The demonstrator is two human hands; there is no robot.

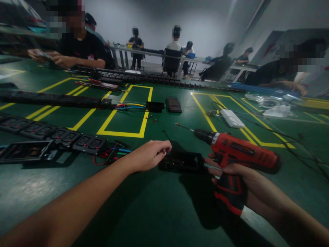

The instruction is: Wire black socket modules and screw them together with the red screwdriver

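My right hand (246, 175) is wrapped round the handle of a red and black cordless drill (241, 149). Its long bit points left over the table, with a small brassy piece, perhaps a screw, at the tip. My left hand (151, 154) is curled at the left end of an open black plastic case (186, 161); whether its fingertips hold anything is hidden. Red and blue wires (115, 152) run from beside my left wrist toward a black segmented strip (66, 137). A few small screws (151, 119) lie on the table beyond the hands.
A second strip (51, 98) ends in coloured wires and a black box (155, 106), next to a dark block (174, 104). A white power strip (232, 118) and its cables lie at right, near clear plastic bags (277, 111). People sit across the green table (118, 212).
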